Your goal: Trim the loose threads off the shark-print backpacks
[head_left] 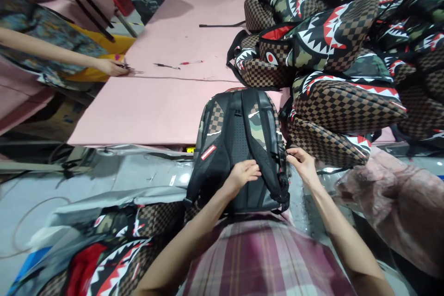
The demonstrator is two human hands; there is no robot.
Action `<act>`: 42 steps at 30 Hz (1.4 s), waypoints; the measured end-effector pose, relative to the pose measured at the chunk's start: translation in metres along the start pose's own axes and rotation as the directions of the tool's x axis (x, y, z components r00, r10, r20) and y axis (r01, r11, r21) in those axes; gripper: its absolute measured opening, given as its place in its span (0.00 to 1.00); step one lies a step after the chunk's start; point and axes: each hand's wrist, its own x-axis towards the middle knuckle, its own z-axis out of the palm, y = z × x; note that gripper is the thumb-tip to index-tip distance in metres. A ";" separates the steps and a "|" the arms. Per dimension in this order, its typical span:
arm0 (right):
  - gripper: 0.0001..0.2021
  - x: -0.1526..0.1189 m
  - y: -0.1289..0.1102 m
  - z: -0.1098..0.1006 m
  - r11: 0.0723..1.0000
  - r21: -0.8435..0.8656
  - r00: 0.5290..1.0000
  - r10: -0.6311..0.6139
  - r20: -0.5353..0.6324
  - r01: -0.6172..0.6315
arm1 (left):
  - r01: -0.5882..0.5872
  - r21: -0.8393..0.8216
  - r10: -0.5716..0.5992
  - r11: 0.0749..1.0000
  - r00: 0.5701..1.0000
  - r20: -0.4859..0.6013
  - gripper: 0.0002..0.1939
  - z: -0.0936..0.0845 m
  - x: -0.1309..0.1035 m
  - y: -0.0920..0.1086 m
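A black backpack [239, 148] with checkered and camouflage patches leans over the near table edge, its straps and back panel facing up. My left hand [243, 173] lies on its back panel beside the right-hand shoulder strap, fingers stretched out and holding nothing. At the bag's right side, my right hand [302, 163] pinches with thumb and fingertips at the dark edge. What sits between those fingertips is too small to make out. A red label [208, 152] shows on the left-hand strap.
Checkered shark-mouth backpacks [347, 104] are heaped along the right of the pink table [114, 115]. A black pen [167, 66] and red pen [191, 62] lie farther back. At left, a co-worker's hand [113, 67] holds scissors [133, 70]. More bags [118, 259] lie at lower left.
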 end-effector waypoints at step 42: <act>0.13 0.006 -0.009 0.040 0.981 -0.167 0.886 0.163 0.435 -0.099 | -0.332 0.206 0.366 0.921 0.917 -0.158 0.16 -0.031 0.082 0.100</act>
